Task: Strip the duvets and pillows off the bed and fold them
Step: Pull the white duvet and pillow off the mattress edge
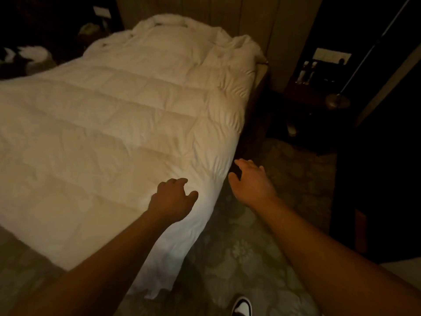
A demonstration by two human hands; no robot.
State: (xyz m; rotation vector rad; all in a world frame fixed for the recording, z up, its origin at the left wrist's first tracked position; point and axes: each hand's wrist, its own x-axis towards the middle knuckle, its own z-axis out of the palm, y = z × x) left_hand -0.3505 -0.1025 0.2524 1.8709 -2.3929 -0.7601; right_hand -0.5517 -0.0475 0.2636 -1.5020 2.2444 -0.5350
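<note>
— Dim bedroom, patterned carpet (239,258) underfoot. Where's the duvet (118,124)?

— Spread over the bed, white, quilted in puffy squares, its corner drooping to the floor.

— Hands?

— Left hand (173,197) rests on it, fingers loose; right hand (250,179) hovers beside the edge, grasping nothing.

— Beyond?

— Bunched bedding at the headboard (182,5); a dark nightstand (316,87) to the right.

The duvet (118,124) hides any pillows; its left side runs off-frame.
</note>
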